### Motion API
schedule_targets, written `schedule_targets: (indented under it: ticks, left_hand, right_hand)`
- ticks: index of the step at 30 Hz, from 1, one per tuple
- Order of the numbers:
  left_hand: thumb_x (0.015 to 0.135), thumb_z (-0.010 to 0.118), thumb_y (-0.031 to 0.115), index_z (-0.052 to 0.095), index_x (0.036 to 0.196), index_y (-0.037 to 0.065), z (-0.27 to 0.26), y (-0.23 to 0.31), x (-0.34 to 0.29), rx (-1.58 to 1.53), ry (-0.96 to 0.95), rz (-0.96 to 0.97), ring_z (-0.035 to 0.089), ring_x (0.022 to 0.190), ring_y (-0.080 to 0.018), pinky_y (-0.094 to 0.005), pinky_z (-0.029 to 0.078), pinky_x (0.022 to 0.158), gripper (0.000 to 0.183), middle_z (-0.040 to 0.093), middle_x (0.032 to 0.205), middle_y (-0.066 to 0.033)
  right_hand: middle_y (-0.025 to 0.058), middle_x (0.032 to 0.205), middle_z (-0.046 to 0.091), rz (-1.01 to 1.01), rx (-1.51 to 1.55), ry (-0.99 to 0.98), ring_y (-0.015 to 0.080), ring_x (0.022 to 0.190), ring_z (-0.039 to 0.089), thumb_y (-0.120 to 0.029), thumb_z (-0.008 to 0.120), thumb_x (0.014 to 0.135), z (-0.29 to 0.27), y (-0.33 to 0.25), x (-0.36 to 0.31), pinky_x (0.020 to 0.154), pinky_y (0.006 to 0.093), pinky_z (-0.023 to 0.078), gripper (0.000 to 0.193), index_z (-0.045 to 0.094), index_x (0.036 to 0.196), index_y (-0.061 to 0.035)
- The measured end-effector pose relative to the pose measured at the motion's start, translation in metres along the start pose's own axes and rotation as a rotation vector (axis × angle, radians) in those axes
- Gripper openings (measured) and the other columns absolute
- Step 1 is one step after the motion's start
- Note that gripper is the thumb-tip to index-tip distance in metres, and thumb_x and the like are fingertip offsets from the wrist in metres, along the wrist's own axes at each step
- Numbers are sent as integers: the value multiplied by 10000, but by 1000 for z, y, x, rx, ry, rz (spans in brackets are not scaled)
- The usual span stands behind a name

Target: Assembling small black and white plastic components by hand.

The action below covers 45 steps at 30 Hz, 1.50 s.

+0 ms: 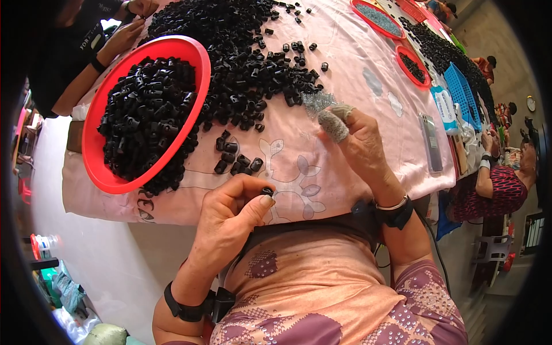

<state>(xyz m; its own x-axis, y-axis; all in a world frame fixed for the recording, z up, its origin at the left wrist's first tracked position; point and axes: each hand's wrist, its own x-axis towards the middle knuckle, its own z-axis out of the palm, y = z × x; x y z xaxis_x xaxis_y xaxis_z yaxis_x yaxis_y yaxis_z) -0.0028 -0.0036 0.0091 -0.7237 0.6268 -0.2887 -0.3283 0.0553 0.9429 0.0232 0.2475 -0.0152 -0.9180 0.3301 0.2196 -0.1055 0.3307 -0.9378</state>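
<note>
My left hand [224,218] pinches a small black cylindrical part [267,191] between thumb and forefinger, just over the table's near edge. My right hand [365,144] wears grey fabric covers [333,126] on its fingertips. Those fingers are drawn together beside a small heap of thin silvery pieces [317,102]; whatever they grip is too small to make out. Several loose black parts [236,159] lie between my left hand and the large pile of black parts [238,86]. A tilted red basin [201,69] at the left is filled with the same parts.
A pink patterned cloth [356,190] covers the table. Right of my right hand lie a phone [429,142], a white-and-blue packet [444,109] and a blue basket [460,86]. Red trays [426,84] stand farther back. A person's arm [80,86] reaches in at the far left; other people sit at the right.
</note>
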Motion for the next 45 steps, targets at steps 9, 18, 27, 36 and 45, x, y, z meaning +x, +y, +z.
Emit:
schedule_targets:
  ticks: [9, 18, 27, 36, 45]
  left_hand:
    - [900, 653, 208, 641, 1032, 46, -1, -6, 1, 6, 0, 5, 526, 661, -18, -159, 417, 588, 209, 659, 844, -4]
    - [909, 628, 101, 618, 1042, 5, 1, -5, 0, -47, -36, -15, 532, 714, -28, -189, 449, 629, 164, 597, 812, 20]
    - [905, 610, 102, 621, 1028, 10, 8, -8, -8, -22, -349, -100, 503, 727, -29, -193, 422, 652, 153, 560, 803, 25]
    - [919, 628, 122, 630, 1060, 1, 6, -9, -7, 12, -397, -39, 480, 688, -18, -180, 402, 603, 186, 591, 855, 22]
    - [914, 623, 115, 632, 1077, 6, 1, -3, -7, -159, -246, -65, 534, 694, -27, -168, 429, 610, 196, 618, 837, 12]
  right_hand:
    - [26, 890, 648, -35, 228, -53, 89, 784, 627, -185, 672, 903, -1, -10, -4, 712, 246, 535, 273, 625, 1062, 32]
    - [-4, 866, 634, 26, 101, -72, 46, 754, 582, -128, 658, 907, 1, -15, -8, 668, 199, 488, 182, 634, 1025, 9]
    - [82, 800, 623, 68, -162, -219, 124, 690, 592, -63, 683, 843, 25, -16, -16, 612, 251, 479, 163, 665, 985, 14]
    - [135, 864, 609, -273, -594, -252, 254, 719, 642, -17, 642, 808, 51, -18, 15, 632, 330, 509, 199, 652, 1006, -25]
    - [131, 897, 559, -368, -846, -263, 345, 799, 612, -14, 622, 726, 72, -23, 25, 680, 418, 510, 284, 630, 997, -98]
